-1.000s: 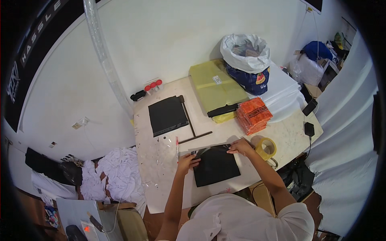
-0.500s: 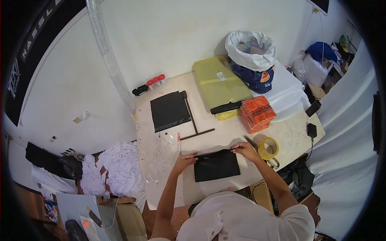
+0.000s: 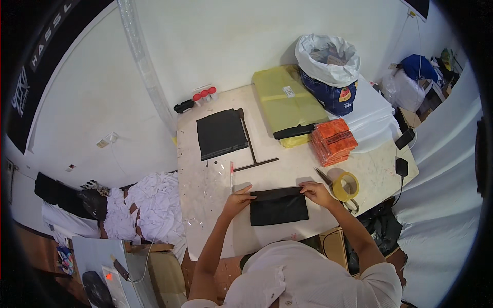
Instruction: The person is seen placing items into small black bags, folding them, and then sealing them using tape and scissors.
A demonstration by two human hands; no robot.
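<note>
A flat black rectangular piece (image 3: pixel 279 209), cloth or a pouch, lies near the front edge of the table. Along its far side runs a folded band. My left hand (image 3: pixel 238 200) pinches the far left corner, fingers closed on the band. At the far right corner, my right hand (image 3: pixel 316 193) grips the other end between thumb and fingers. Beyond the left hand rests a stack of similar black pieces (image 3: pixel 222 134), with a dark T-shaped ruler (image 3: pixel 251 146) along its right side. Scissors (image 3: pixel 323 176) and a roll of yellowish tape (image 3: pixel 345 186) lie close to my right hand.
Orange plastic-wrapped packs (image 3: pixel 334 141) are stacked behind the tape. Farther back are a yellow package (image 3: pixel 287 97), a blue-and-white sack (image 3: pixel 328 77) and white sheets (image 3: pixel 377 120). Red-lidded jars (image 3: pixel 205 95) stand at the back left. White cloth (image 3: pixel 154 205) is heaped left of the table.
The far edge of the black piece now shows a wider, flatter folded band. Both hands keep their hold at its corners. The whole view has shifted slightly.
</note>
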